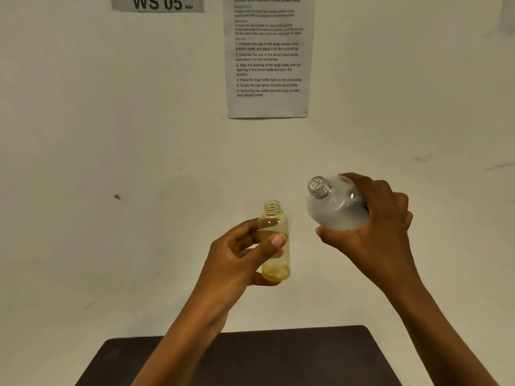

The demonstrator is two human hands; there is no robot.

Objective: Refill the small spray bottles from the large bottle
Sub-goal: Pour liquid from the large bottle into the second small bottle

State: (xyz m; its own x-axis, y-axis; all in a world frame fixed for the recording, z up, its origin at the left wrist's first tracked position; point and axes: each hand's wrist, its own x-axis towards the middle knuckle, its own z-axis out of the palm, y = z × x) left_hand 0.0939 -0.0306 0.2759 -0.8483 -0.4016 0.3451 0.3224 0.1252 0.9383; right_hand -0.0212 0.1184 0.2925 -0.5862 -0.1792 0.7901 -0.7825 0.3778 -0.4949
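Note:
My left hand holds a small yellowish clear bottle upright in the air, thumb across its front. Its cap is off and the threaded neck is open. To its right, my right hand grips the large clear bottle, which is tilted with its uncapped mouth pointing up and left toward the small bottle. The two bottle mouths are apart, the large one slightly higher. No liquid stream is visible between them. No caps or spray heads are in view.
A dark table lies below my forearms, near the bottom edge. A pale wall fills the background, with a printed instruction sheet and a "WS 05" sign taped high up.

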